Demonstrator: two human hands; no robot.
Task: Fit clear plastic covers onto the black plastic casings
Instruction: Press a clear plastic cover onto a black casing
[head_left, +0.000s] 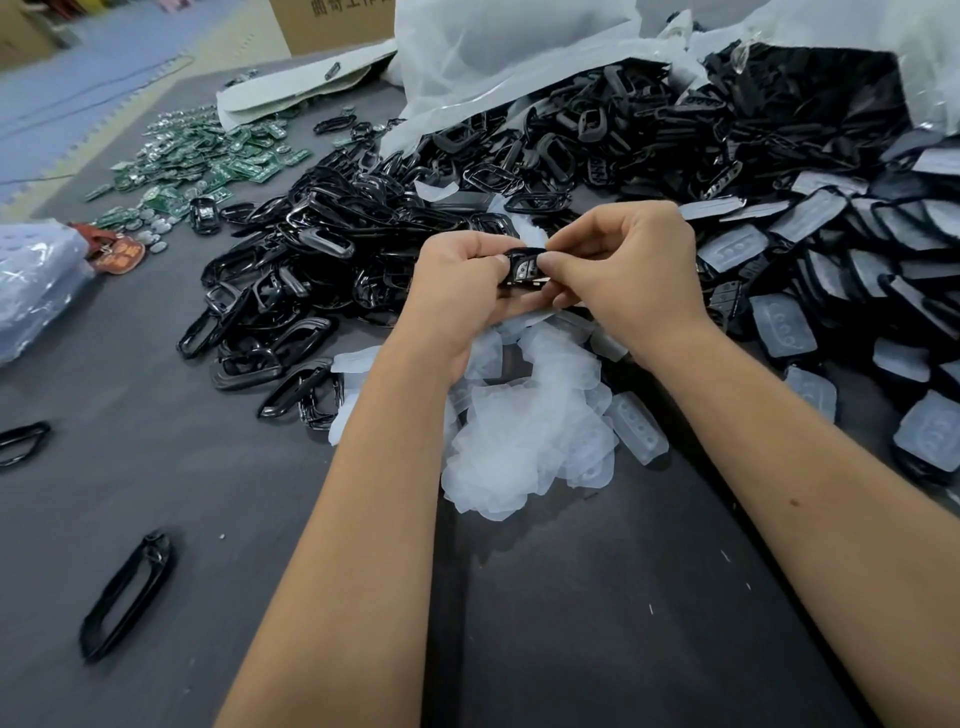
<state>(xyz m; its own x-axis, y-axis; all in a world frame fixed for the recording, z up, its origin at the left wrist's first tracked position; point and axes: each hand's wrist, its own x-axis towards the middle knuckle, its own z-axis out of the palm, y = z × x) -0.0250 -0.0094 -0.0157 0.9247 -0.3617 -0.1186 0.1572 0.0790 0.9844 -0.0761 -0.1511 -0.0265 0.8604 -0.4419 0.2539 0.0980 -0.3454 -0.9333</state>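
Note:
Both hands meet over the middle of the table around one small black casing. My left hand grips its left end with curled fingers. My right hand pinches its right end between thumb and fingers. A pale clear piece shows inside the casing, mostly hidden by my fingers. Just below my hands lies a heap of loose clear plastic covers. A big pile of black casing frames spreads to the left and behind.
Casings with clear covers on them are stacked at the right. Green circuit boards lie at the far left, white plastic bags behind. Single black frames lie on the grey table at near left.

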